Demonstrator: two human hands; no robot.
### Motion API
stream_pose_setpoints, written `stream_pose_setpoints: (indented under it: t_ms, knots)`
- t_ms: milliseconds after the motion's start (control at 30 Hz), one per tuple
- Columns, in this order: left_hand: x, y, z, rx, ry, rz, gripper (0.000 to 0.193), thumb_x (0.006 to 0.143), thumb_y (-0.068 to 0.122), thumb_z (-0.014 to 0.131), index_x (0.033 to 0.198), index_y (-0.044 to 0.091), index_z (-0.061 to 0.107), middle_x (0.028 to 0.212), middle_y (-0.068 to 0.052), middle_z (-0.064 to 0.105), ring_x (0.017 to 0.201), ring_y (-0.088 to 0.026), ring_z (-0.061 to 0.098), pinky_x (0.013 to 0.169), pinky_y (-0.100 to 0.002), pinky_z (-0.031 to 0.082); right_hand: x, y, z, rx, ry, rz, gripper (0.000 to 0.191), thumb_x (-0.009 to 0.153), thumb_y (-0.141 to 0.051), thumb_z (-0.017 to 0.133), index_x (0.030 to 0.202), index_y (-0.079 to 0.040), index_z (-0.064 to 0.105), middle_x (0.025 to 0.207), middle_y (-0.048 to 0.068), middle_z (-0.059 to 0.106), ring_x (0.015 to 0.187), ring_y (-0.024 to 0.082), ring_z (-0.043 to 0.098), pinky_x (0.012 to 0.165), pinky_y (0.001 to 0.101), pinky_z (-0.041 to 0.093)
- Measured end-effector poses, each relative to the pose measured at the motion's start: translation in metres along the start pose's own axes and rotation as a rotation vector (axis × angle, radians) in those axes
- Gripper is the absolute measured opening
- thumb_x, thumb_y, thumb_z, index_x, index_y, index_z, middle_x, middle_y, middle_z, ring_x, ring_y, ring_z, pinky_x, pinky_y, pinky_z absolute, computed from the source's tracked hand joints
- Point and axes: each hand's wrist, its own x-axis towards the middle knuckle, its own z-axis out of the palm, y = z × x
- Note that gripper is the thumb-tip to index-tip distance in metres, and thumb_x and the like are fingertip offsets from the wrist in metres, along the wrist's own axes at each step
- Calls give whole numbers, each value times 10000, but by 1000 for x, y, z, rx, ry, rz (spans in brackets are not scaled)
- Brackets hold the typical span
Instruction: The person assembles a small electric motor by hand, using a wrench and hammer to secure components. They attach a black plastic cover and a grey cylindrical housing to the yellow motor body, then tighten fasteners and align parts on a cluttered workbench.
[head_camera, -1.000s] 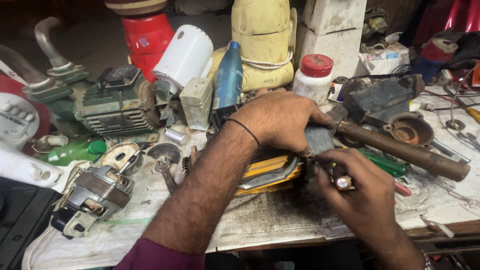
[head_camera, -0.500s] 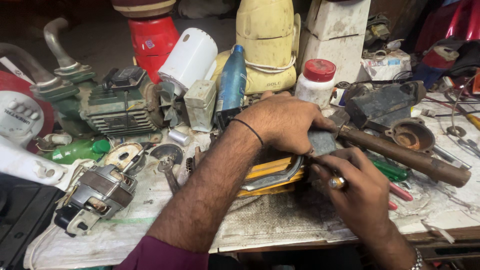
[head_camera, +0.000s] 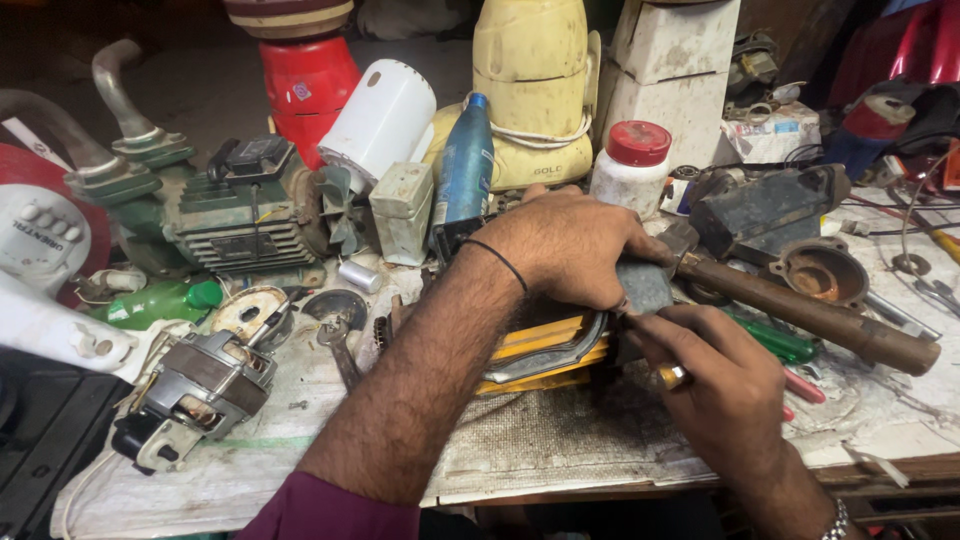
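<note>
Hands at work on a cluttered bench (head_camera: 560, 450). Left hand (head_camera: 570, 245) curled tight over a small grey metal part (head_camera: 645, 287), fingers wrapped down around it, thin black band at the wrist. Right hand (head_camera: 725, 385) closed just below that grey part, fingertips pinched against its lower edge, ring on one finger; cannot tell what, if anything, sits between those fingertips. Grey part lying at the near end of a long rusty brown handle (head_camera: 810, 310), which stretches away to the right of it. Yellow and grey housing (head_camera: 545, 350) directly under the grey part, half hidden by the left forearm. Blue bottle (head_camera: 465, 170) and red-capped white jar (head_camera: 630, 165) standing behind the grey part. Green screwdriver (head_camera: 775, 340) just right of it, beneath the handle.
</note>
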Motion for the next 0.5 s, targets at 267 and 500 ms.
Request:
stream_pose_setpoints:
  t_ms: [267,500]
  knots:
    - [1,-1,0,-5,-7,0,713,619,335,780,1310,441,639,1229,36,728,1175,-244,661,1101,-521,399,0,-1,-2,6,-8,6,276,808,-68,831,1072,-38,755,956,108,713,828,238,707,689,357,569]
    - [1,0,0,-12,-7,-1,717,614,309,781,1307,437,648,1210,36,742,1151,-229,677,1091,-512,412,5,-6,-7,-35,-53,13,276,794,-84,831,1057,-45,756,947,98,708,820,254,707,677,371,566]
